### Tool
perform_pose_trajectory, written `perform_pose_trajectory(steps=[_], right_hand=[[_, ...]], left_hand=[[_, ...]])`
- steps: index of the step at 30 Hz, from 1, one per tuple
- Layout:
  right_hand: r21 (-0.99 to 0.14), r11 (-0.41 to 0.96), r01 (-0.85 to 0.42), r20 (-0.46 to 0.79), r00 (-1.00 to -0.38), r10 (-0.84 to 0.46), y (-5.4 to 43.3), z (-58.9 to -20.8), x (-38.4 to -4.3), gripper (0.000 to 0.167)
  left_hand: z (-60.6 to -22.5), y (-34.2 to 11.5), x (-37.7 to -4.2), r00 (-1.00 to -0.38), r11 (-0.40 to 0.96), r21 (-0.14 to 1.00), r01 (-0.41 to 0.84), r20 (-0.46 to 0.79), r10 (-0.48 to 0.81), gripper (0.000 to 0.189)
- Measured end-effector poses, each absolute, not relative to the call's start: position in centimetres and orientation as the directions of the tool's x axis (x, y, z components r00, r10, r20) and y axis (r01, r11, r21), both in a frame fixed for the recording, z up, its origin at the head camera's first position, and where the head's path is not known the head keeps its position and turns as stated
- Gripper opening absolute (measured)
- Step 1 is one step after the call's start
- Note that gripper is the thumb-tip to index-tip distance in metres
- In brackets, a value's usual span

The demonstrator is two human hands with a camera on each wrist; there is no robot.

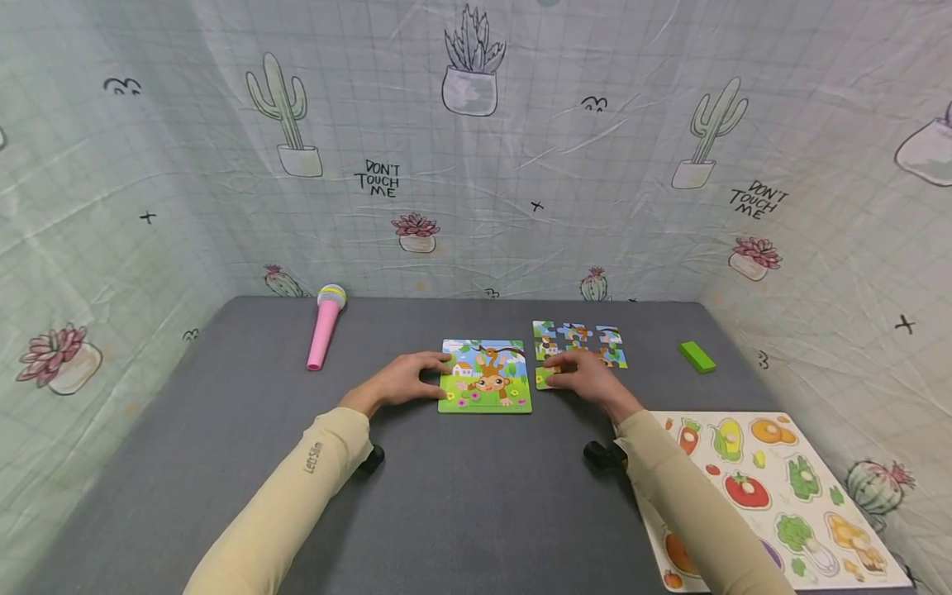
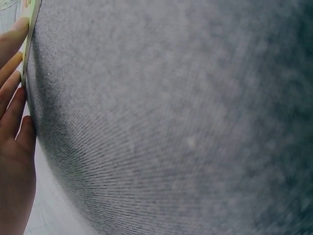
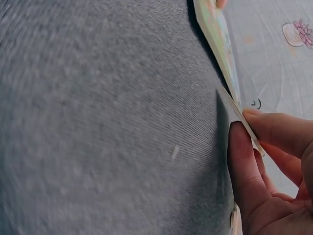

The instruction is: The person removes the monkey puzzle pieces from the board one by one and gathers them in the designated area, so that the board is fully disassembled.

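Note:
A puzzle board with a monkey picture lies flat on the table. My left hand rests its fingertips and thumb against the board's left edge; in the left wrist view the fingers look fairly straight. To the board's right, my right hand pinches a puzzle piece, green on its printed side. The right wrist view has this puzzle piece tilted between thumb and finger, close to the board. Several loose puzzle pieces lie just beyond the right hand, which partly hides some.
A pink microphone lies at the back left. On the right are a green block and a white vegetable board, under the right forearm. A patterned curtain stands behind the grey table.

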State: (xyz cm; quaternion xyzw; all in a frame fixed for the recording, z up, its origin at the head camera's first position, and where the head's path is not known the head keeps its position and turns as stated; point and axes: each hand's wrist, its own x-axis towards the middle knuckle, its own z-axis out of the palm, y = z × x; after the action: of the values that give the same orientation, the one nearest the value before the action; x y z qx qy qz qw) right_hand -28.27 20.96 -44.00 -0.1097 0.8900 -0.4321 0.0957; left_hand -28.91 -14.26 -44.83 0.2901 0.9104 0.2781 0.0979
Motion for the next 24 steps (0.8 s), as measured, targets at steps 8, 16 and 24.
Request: perform_pose_trajectory(steps=[8, 16, 24], right_hand=[[-0.777, 0.619, -0.117, -0.071, -0.96, -0.27, 20.43, -44.04, -28.35, 0.032], [-0.736, 0.654, -0.172, -0.043, -0.953, -0.299, 20.48, -44.17, -28.42, 0.03], [-0.729, 0.65, -0.216, -0.056, -0.927, -0.37, 21.31, -44.14, -28.59, 0.039]], left_hand=[[-44.81, -14.24, -29.06, -0.817, 0.679, 0.579, 0.452, -0.036, 0.575, 0.046], [-44.77, -14.33, -29.16, -0.814, 0.675, 0.584, 0.452, -0.039, 0.579, 0.046], [-44.85, -14.33, -29.29, -0.813, 0.672, 0.583, 0.456, -0.033, 0.581, 0.046]])
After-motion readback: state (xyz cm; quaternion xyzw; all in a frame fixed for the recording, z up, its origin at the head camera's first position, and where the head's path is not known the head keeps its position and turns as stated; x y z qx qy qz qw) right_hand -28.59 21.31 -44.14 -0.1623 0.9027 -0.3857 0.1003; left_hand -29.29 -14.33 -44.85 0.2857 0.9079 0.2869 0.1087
